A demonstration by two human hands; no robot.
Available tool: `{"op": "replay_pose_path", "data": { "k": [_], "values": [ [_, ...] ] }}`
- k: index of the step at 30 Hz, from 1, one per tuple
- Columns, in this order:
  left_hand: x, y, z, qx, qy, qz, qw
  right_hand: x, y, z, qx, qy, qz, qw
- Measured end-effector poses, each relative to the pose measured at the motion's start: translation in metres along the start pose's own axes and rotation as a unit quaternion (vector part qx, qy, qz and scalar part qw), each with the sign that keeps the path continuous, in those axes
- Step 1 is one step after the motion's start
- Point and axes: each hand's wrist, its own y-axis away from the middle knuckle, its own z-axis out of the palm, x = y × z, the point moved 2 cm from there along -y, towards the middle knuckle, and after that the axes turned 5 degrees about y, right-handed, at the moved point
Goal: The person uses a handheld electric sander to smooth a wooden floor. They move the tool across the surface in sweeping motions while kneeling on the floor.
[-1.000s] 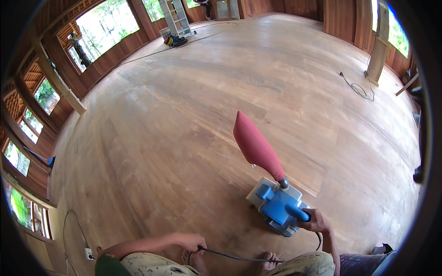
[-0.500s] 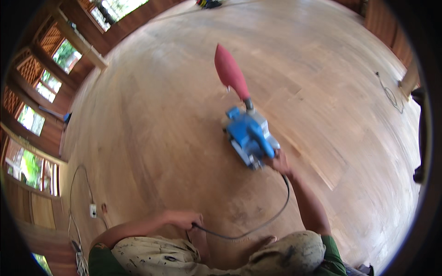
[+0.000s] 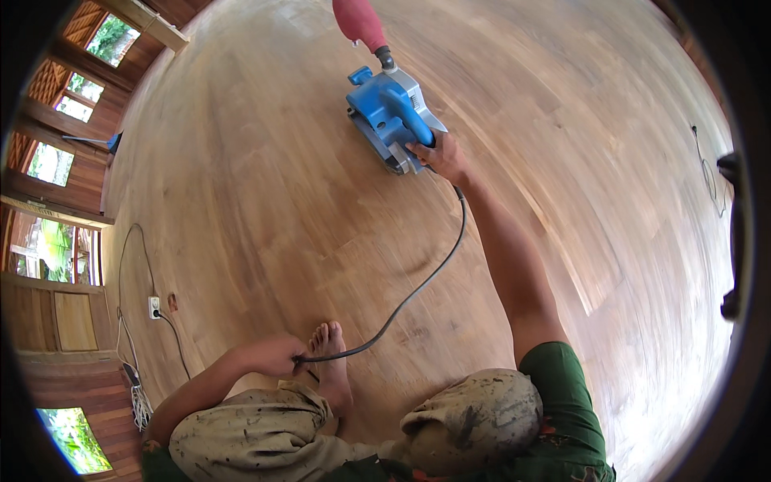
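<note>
A blue and silver belt sander (image 3: 385, 112) rests on the wooden floor (image 3: 265, 185) ahead of me. Its rear handle is in the grip of my right hand (image 3: 442, 155), the arm stretched far out. From the sander's far end a red dust bag (image 3: 359, 24) sticks up, partly cut off by the picture's upper edge. The black power cord (image 3: 409, 297) leaves the handle and curves back toward me. Close to my left knee, my left hand (image 3: 277, 355) is closed around that cord, beside my bare foot (image 3: 327, 353).
At the left a white socket block (image 3: 154, 307) lies on the floor with a plug and cable in it. A bundle of pale cord (image 3: 140, 408) lies near the wooden wall (image 3: 48, 317). Another loose cable (image 3: 707, 173) is at the far right. A blue broom-like tool (image 3: 112, 143) leans left.
My right hand has pushed the sander farther away, and the right arm is straighter. The cord is stretched longer. My left hand, still on the cord, is a little farther left, and my foot now shows.
</note>
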Motion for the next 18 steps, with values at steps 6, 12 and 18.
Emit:
{"op": "replay_pose_path", "data": {
  "k": [6, 12, 18],
  "values": [
    [0.034, -0.020, -0.014, -0.066, -0.066, -0.007, 0.996, 0.001, 0.081, -0.034, 0.027, 0.066, 0.002, 0.997],
    [0.057, -0.047, -0.023, -0.136, -0.120, 0.022, 0.983, 0.005, 0.218, -0.079, 0.037, -0.009, 0.033, 0.999],
    [0.061, -0.075, -0.021, -0.169, -0.123, 0.076, 0.975, -0.004, 0.373, -0.130, 0.025, -0.030, 0.172, 0.984]
  ]
}}
